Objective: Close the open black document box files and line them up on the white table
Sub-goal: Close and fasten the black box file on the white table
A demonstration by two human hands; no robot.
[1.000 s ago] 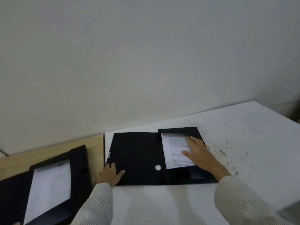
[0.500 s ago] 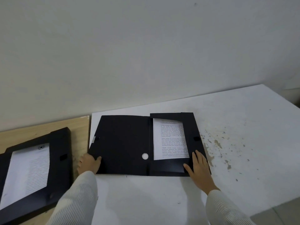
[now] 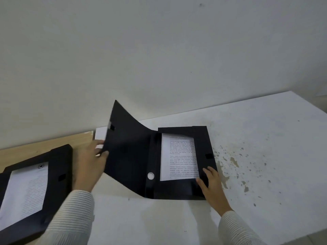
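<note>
An open black box file [image 3: 201, 144] lies on the white table [image 3: 265, 138], with a printed sheet [image 3: 178, 156] in its right half. Its cover flap [image 3: 129, 152] is raised off the table on the left, bent and tilted upward. My left hand [image 3: 90, 161] grips the flap's left edge. My right hand [image 3: 212, 184] rests flat on the box's lower right corner, fingers spread. A second open black box file [image 3: 60, 167] with paper inside lies at the far left on a wooden surface.
The wooden surface [image 3: 44, 147] adjoins the white table's left edge. A plain wall [image 3: 159, 59] stands right behind both. The table's right part carries brownish stains [image 3: 233, 163]. Its front edge runs along the lower right.
My left hand has taken hold of the cover flap's left edge and lifted it off the table. My right hand stays pressed on the box's lower right corner.
</note>
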